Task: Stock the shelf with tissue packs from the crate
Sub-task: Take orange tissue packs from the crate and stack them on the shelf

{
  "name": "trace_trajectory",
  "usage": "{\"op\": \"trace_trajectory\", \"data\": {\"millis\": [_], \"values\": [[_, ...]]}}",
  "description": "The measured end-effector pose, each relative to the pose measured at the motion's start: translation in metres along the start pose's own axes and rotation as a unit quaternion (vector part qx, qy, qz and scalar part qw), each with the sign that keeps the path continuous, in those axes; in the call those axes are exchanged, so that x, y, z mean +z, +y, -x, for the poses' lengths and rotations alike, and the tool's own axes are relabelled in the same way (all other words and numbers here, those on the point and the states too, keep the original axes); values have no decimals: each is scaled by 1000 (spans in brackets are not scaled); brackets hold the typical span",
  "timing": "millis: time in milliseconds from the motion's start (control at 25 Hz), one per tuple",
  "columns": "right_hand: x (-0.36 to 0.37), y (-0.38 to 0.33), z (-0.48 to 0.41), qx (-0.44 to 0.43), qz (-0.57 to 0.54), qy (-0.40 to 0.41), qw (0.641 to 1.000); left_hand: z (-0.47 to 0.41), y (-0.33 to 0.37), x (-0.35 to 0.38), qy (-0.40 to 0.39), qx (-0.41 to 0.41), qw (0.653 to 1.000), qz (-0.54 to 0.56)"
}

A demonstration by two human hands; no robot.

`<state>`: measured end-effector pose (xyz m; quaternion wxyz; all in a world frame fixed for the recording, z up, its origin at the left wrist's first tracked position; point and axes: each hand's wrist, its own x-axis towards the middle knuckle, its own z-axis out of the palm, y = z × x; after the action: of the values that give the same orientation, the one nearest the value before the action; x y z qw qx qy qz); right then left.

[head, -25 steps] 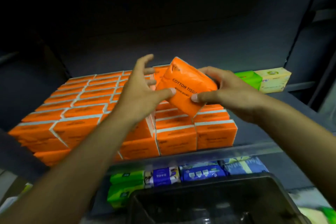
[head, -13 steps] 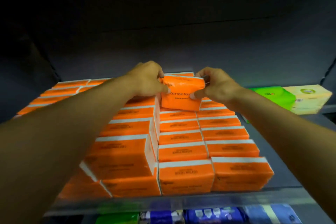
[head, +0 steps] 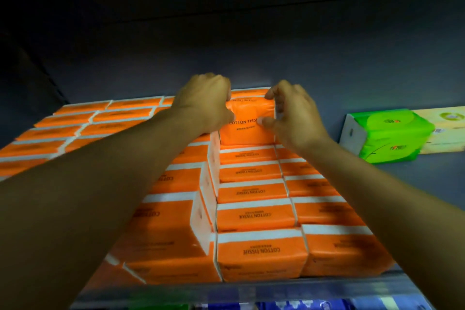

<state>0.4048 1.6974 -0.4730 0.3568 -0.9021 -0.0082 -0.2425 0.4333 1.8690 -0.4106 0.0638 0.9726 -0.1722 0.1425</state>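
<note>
A: Where is the orange plastic-wrapped tissue pack (head: 247, 131)?

B: It is between the two hands, standing on its long edge, with the printed words "COTTON TISS" turned toward the person. Its lower edge meets the low rows of stacked orange packs (head: 254, 216) that run from the hands toward the person.

A: How does the left hand (head: 203, 103) hold it?

B: The fingers are curled over the top left edge and the thumb presses on the front face, so this hand grips the pack.

A: And the right hand (head: 293, 116)?

B: It pinches the right end. The forefinger lies on the top corner and the thumb on the front face. The other fingers are bent loosely.

A: Does the pack rest fully on the row under it?

B: I cannot tell.

A: What is around?

B: Under the left forearm the same orange packs are piled one layer higher, and they spread far to the left of that hand. All lie on a grey shelf (head: 432, 173). To the right of the right hand, well apart, lies a green pack (head: 387, 133), and a pale yellow pack (head: 448, 131) touches its far side. Below the forearms, under the front edge of the shelf, blue packs (head: 276, 306) show, blurred.
</note>
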Motion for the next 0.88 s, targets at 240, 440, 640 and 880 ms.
{"op": "trace_trajectory", "data": {"millis": [240, 440, 640, 880], "values": [[-8, 1, 13, -14, 38, -27, 999, 3, 10, -4, -10, -9, 998, -64], [-60, -5, 37, -40, 46, 21, 998, 28, 19, -30, 0, -11, 1000, -19], [-124, -8, 120, -72, 13, 47, 996, 104, 66, -50, 129, 81, 976, 157], [-155, 17, 257, -46, 29, -28, 998, 231, 147, -4, 74, 176, 917, 349]]}}
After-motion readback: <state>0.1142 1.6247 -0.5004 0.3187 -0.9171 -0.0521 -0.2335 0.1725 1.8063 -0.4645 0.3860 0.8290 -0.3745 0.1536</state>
